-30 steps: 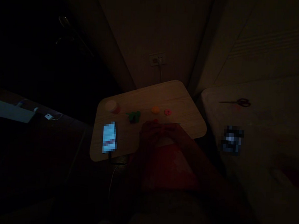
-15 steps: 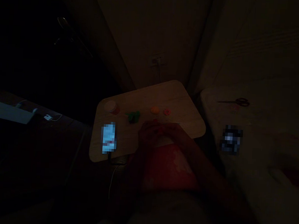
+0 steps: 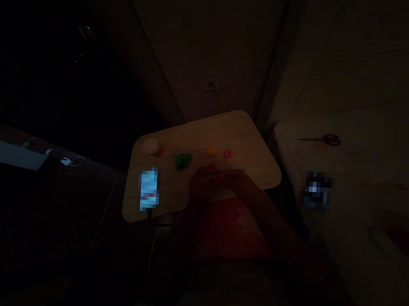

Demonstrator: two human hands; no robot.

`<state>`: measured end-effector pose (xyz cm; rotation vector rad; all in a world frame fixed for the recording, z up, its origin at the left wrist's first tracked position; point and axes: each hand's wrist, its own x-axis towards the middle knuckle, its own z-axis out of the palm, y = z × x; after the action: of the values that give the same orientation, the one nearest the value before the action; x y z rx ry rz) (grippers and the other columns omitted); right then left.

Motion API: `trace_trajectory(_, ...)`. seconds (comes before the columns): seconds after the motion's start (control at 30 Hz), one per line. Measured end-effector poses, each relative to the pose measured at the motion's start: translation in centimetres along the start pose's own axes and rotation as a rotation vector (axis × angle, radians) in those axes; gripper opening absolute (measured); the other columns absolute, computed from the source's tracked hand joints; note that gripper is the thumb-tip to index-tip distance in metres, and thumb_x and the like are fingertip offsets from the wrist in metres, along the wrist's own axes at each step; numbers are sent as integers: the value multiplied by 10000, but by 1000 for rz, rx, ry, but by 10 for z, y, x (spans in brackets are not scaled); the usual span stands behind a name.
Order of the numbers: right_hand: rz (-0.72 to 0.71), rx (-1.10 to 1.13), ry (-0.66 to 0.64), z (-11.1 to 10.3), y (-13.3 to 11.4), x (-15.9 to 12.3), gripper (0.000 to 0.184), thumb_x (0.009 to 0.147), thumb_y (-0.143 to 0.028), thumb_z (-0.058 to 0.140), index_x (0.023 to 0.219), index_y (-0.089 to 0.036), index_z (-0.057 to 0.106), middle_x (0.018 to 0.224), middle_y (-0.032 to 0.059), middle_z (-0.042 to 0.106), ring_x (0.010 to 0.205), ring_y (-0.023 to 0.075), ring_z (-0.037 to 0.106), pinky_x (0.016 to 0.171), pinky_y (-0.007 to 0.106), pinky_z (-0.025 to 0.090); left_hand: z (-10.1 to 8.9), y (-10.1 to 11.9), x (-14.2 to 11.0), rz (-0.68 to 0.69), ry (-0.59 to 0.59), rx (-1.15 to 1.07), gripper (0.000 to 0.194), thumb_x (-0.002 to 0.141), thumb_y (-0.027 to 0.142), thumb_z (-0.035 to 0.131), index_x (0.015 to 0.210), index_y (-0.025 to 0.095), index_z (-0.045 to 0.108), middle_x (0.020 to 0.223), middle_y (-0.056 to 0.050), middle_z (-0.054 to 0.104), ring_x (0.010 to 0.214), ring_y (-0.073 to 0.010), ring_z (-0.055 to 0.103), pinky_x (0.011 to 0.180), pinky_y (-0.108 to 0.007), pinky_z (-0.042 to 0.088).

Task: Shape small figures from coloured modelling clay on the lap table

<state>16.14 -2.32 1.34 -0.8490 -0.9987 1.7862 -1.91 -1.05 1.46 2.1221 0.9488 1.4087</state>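
Note:
In very dim light, my left hand (image 3: 202, 183) and my right hand (image 3: 238, 180) meet over the near edge of a small wooden table (image 3: 199, 132). Their fingers are closed around a small red piece (image 3: 220, 177), soft-looking like clay and mostly hidden. Just beyond the fingertips is a red bit (image 3: 212, 165); whether the hands touch it I cannot tell. A thin pale stick (image 3: 238, 169) lies beside my right hand. Farther back are an orange lump (image 3: 211, 151) and a pink flower-like ring (image 3: 228, 153). Left of them sits a dark green lumpy shape (image 3: 182, 160).
A lidded jar (image 3: 152, 147) stands at the table's left back. In front of it lies a lit phone (image 3: 148, 189) with a cable. Scissors (image 3: 325, 139) and a blurred-out device (image 3: 315, 191) rest on the pale surface to the right. A wall socket (image 3: 214, 83) holds a plug.
The hands stay together in almost the same place, with slight finger movement around the red piece. The picture is a little sharper; the objects on the table have not moved.

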Motion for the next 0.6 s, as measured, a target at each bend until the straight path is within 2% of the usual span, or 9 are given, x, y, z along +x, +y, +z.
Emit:
trace_trajectory(0.17,12,-18,-12,1,-4,0,373,751,-497,889,953,-185,854,926,64,823,877,218,726,920,365,516,-1,1,0,16,-2,38,144,950,360,735,919,236,802,984,-65,813,1039,-230,725,942,-445,597)
trace_trajectory(0.43,-11,66,76,2,1,4,323,660,-418,956,844,-193,815,811,22,786,756,170,687,815,313,518,1,11,3,-9,2,114,141,958,335,730,1033,245,809,1087,-74,808,1093,-229,720,972,-447,588)
trace_trajectory(0.6,-16,70,-17,-1,0,5,362,695,-436,940,949,-205,825,895,29,803,824,180,709,865,324,523,1,8,2,-24,-14,86,153,961,345,726,1052,256,810,1106,-72,804,1111,-228,717,988,-446,582)
